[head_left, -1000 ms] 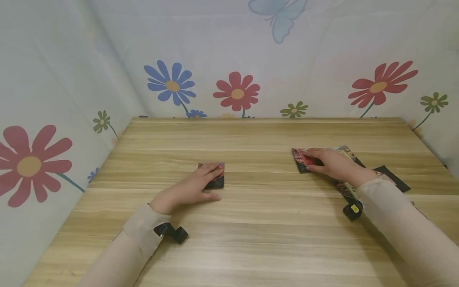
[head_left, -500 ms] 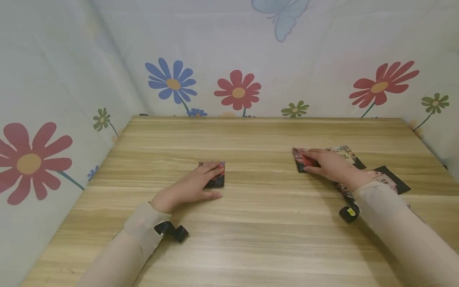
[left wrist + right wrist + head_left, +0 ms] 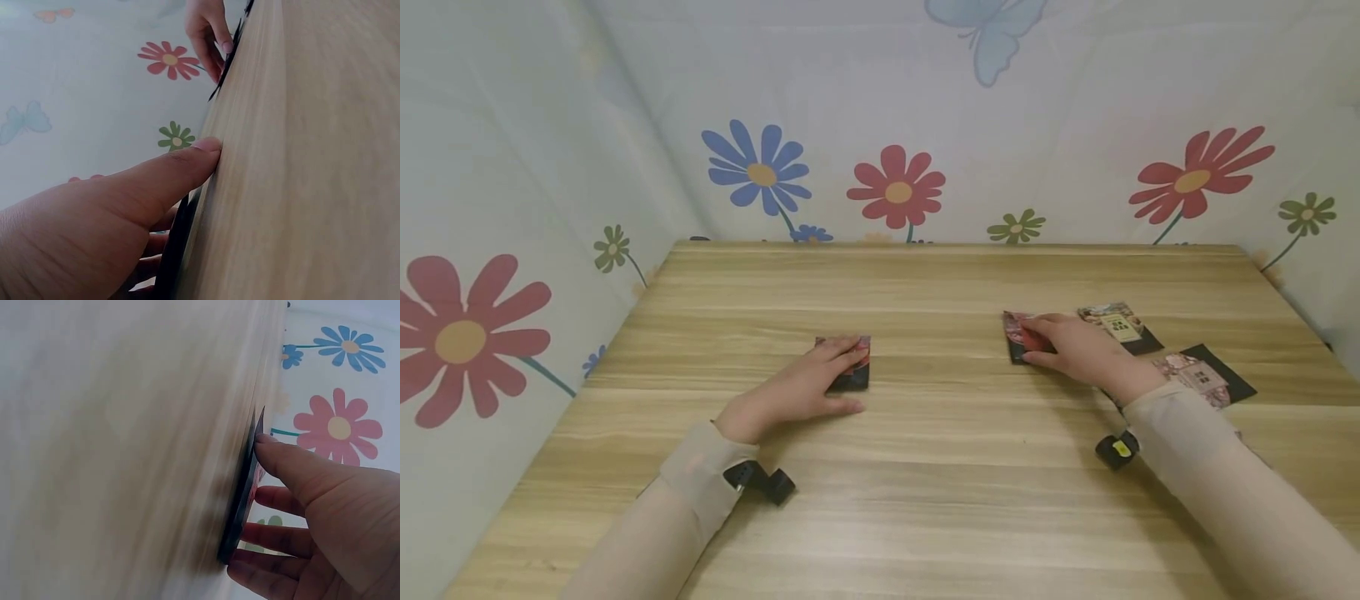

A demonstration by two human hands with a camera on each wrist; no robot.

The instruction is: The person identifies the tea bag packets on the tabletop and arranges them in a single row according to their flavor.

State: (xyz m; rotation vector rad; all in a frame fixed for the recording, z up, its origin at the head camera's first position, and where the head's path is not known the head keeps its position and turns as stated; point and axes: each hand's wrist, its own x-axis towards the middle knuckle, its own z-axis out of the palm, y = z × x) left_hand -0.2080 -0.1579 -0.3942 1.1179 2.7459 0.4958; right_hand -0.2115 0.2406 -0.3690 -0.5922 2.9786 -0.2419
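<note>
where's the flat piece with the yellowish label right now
In the head view, the yellow-labelled piece lies on the right half of the table, just beyond the right hand, with the pink-labelled piece nearer the person and farther right.

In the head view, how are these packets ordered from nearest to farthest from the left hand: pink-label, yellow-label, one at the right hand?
1. Packet at right hand: right of left hand.
2. Yellow-label packet: farther right, toward the back.
3. Pink-label packet: far right.

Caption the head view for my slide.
Left hand rests on one packet; right hand touches another packet; more packets lie nearby on the wood-grain table.
</note>
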